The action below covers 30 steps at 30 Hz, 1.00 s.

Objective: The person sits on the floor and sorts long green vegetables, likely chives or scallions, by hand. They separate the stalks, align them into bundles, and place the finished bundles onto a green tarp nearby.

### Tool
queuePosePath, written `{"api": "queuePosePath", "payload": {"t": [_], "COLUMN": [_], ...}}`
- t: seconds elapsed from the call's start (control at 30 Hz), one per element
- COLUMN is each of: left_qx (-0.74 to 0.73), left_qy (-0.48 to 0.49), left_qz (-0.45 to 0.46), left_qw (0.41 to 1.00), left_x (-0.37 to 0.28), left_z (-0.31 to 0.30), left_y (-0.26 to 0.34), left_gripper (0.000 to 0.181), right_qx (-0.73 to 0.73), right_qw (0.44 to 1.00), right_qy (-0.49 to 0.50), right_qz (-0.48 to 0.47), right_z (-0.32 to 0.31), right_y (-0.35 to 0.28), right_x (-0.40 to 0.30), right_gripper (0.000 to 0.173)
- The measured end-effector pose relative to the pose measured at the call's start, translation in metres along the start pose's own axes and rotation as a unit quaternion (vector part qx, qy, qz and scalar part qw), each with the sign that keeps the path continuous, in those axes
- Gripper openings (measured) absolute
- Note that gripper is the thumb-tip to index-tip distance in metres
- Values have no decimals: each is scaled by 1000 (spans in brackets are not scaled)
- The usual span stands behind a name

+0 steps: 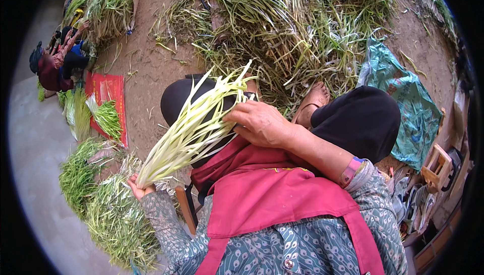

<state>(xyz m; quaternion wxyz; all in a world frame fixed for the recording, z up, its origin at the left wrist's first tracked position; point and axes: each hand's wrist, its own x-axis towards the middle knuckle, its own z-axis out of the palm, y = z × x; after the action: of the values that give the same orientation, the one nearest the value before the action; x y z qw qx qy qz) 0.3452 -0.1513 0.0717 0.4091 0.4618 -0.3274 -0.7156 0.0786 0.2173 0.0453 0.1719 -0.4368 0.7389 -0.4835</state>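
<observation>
My left hand [140, 188] is closed around the pale gathered ends of a bundle of yellow-green leafy stalks [181, 139], which look like blanched chives. The bundle slants up to the right across my dark-trousered knee. At its loose leaf end is my right hand [261, 123], palm down, its fingers bent against the outer leaves; whether they grip any leaves cannot be made out. A red apron [280, 192] covers my lap beneath the right forearm.
A large heap of green stalks [280, 21] lies before my sandalled feet. Cut greens [117, 222] are piled at the left, near a red sack [117, 105] bearing a bunch. Another person [56, 63] sits upper left. A green plastic sack [408, 105] and wooden stool [436, 167] are at the right.
</observation>
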Motion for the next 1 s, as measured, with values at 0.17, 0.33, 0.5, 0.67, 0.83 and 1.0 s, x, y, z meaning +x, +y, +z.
{"api": "queuePosePath", "payload": {"t": [0.17, 0.33, 0.5, 0.67, 0.83, 1.0], "left_qx": [3, -6, 3, -2, -8, -11], "left_qy": [-58, -2, -6, -68, -52, -73], "left_qz": [-16, -4, 3, -13, 0, 8], "left_qw": [998, 1000, 1000, 998, 999, 997], "left_x": [1, 3, 7, 3, -2, -15], "left_z": [-6, -3, -10, -9, -2, 21], "left_y": [2, 3, 6, 6, 10, 18], "left_gripper": [26, 25, 26, 25, 23, 24], "right_qx": [30, 7, 33, -15, 18, -6], "right_qw": [998, 995, 995, 989, 998, 998], "right_qy": [-48, 94, 4, -77, -47, 36], "right_qz": [18, -20, 92, 126, 23, -45], "right_z": [5, 6, 16, 19, 23, 29], "right_y": [1, 4, -2, -8, -12, -11], "right_x": [-3, 12, 11, 12, 15, 20], "right_gripper": [17, 12, 19, 27, 15, 9]}}
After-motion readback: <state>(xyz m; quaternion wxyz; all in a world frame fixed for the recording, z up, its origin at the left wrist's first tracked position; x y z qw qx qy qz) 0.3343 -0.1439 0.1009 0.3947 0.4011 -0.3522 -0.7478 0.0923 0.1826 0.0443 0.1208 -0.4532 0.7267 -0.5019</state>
